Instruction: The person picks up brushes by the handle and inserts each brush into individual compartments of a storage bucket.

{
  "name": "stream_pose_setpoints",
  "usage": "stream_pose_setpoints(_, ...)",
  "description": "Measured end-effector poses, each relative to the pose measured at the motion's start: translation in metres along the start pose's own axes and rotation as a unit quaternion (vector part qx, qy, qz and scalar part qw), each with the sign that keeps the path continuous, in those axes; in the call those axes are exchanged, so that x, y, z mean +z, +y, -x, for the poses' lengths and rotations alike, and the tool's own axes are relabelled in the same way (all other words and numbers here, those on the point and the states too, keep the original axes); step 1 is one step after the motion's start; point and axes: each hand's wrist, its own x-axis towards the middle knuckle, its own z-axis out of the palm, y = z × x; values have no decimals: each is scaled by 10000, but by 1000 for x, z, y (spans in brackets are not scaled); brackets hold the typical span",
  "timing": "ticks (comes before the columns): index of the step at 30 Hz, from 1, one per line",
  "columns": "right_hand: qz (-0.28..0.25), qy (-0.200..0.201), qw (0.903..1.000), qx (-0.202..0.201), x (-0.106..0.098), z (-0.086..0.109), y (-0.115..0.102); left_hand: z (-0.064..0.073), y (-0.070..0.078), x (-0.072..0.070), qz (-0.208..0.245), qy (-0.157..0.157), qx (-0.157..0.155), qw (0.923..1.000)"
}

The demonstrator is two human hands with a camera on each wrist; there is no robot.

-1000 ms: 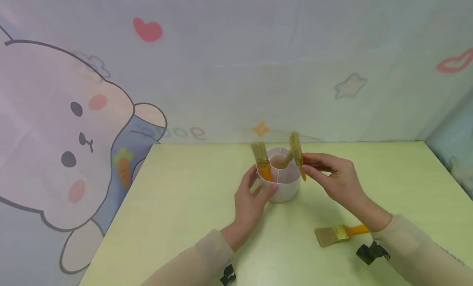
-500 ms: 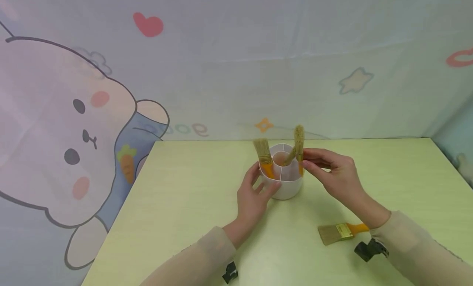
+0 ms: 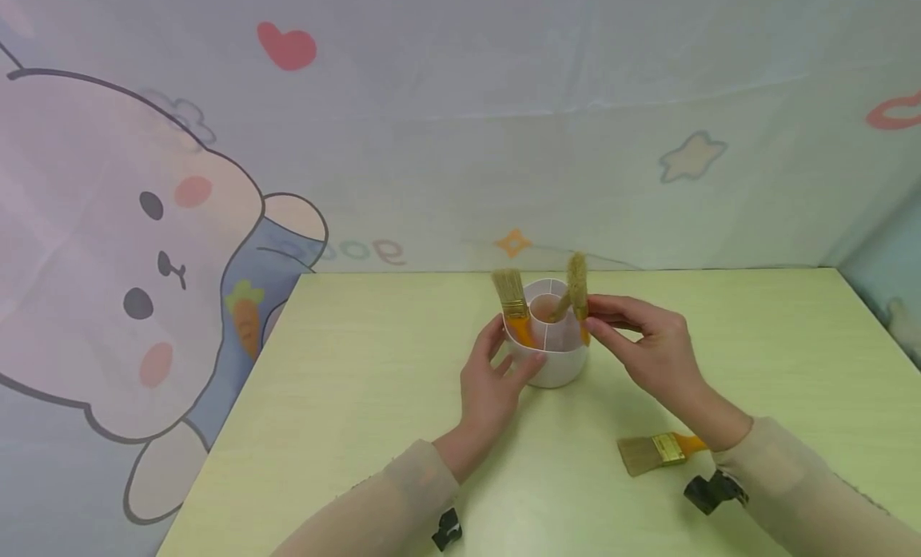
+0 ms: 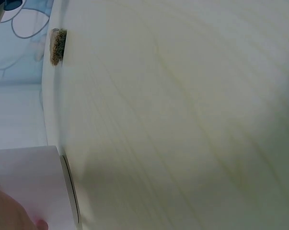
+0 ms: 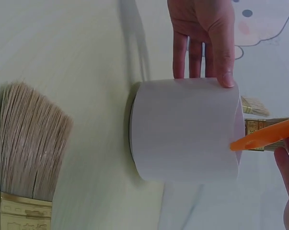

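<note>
In the head view, my left hand [image 3: 492, 385] grips a white divided brush holder [image 3: 564, 369] by its near left side, thumb in front. My right hand [image 3: 658, 345] pinches a paintbrush [image 3: 578, 281] between thumb and fingers at the holder's right side, bristles up. The orange handle [image 5: 264, 135] of that brush points down, its end right at the holder's rim in the right wrist view. Inside the holder, one flat paintbrush [image 3: 512, 293] stands at the left and another brush [image 3: 561, 307] leans behind the held one.
Another paintbrush [image 3: 651, 453] lies on the light yellow table [image 3: 360, 381], below my right wrist, its handle end partly hidden by the sleeve. Behind the table's far edge hangs a cloth [image 3: 446, 141] printed with cartoon shapes.
The paintbrush in my right hand has turned more upright, and its handle end has shifted slightly left toward the holder's rim. My left hand keeps its hold on the holder.
</note>
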Motion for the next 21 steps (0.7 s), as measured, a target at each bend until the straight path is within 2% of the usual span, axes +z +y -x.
stream_pose_setpoints(6, -49, 72, 9999, -78, 4, -6, -2, 0, 0, 0, -27, -10, 23, 10000)
stream_pose_setpoints(14, -213, 135, 9996, -157, 7, -12, -31, 0, -2, -1, -14, -43, 44, 10000)
stream_pose_setpoints(21, -60, 346, 9991, -223, 8, -13, -30, -1, -2, -1, -1, -29, -16, 10000)
